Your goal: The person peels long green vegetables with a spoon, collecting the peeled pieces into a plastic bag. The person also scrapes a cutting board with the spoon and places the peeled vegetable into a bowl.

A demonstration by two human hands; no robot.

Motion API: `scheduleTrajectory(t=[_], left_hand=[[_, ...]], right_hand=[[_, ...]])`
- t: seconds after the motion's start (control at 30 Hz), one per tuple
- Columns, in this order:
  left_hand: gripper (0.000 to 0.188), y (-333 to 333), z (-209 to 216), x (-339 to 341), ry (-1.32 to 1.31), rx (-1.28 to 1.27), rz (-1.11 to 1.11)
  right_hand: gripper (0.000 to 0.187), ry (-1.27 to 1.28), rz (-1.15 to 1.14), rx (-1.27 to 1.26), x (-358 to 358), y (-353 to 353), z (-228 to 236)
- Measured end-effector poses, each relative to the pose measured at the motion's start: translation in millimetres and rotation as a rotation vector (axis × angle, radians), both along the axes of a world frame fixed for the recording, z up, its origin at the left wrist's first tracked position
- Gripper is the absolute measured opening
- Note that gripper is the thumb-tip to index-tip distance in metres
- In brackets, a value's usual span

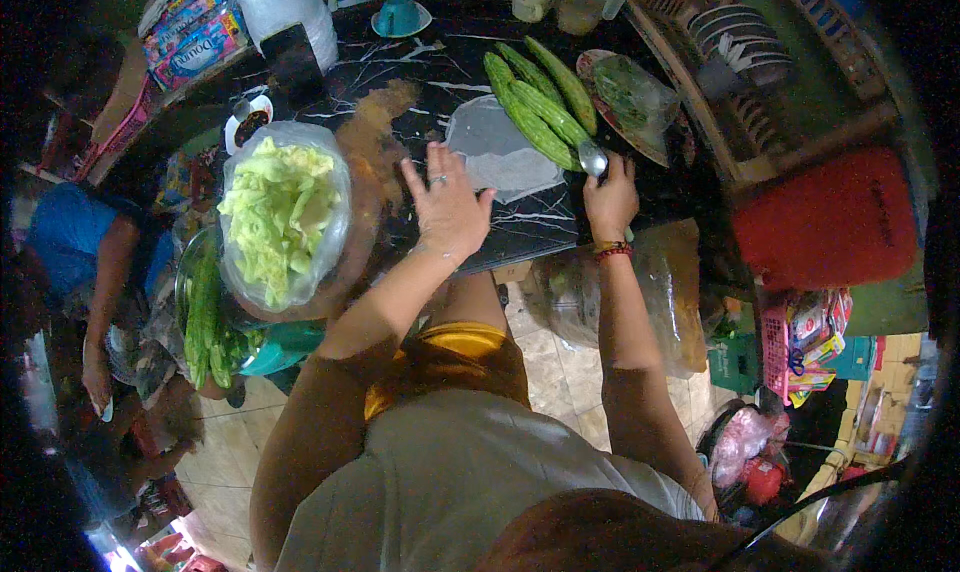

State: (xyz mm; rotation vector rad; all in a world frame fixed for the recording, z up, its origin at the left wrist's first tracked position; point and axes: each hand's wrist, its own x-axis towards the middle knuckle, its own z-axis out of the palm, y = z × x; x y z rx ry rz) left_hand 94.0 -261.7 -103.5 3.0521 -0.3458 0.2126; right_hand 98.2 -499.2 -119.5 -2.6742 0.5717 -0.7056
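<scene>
My left hand (pixel 446 207), with a ring on it, lies with fingers spread over the black marble-patterned tabletop (pixel 430 82), beside a translucent pale sheet (pixel 490 142). In my right hand (pixel 612 204) is a metal spoon (pixel 593 160), its bowl pointing up by the near end of the gourds. Several long, ridged green bitter gourds (pixel 545 114) lie together, partly over that sheet. To the left of my left hand sits a clear plastic bag (pixel 340 187) full of pale green cut vegetable pieces (pixel 278 217).
Behind the gourds, a plate (pixel 655 154) bears leafy greens in plastic. A small dish of dark sauce (pixel 250 122) and a teal cup (pixel 398 17) stand farther back. More gourds (pixel 203 322) fill a bowl at left. A person (pixel 85 242) is at far left; a dish rack (pixel 735 47) stands right.
</scene>
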Motion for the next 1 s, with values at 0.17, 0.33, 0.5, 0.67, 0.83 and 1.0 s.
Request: scheduleTrajectory(t=[0.17, 0.33, 0.5, 0.67, 0.83, 1.0], left_hand=[[0.075, -5.7, 12.8, 15.9, -0.093, -0.027, -0.017], [0.079, -57.3, -13.1, 65.6, 0.034, -0.126, -0.152], [0.080, -38.0, -17.2, 74.3, 0.077, -0.119, 0.050], [0.078, 5.8, -5.0, 34.5, 0.095, -0.093, 0.202], [0.078, 5.7, 1.1, 69.1, -0.187, -0.339, 0.118], [0.079, 6.0, 2.2, 106.8, 0.168, -0.377, 0.163]], right_hand=[[0.044, 0.049, 0.023, 0.043, -0.3, 10.4, 14.0], [0.035, -0.009, -0.001, -0.034, 1.2, 7.2, 9.3], [0.034, -0.026, 0.032, -0.031, 3.2, 2.0, 4.8], [0.038, -0.005, -0.005, -0.024, 1.5, -2.5, -2.4], [0.039, 0.022, 0.005, 0.014, 1.8, 7.9, 9.1], [0.042, 0.016, 0.026, -0.017, 5.0, -1.5, 1.5]])
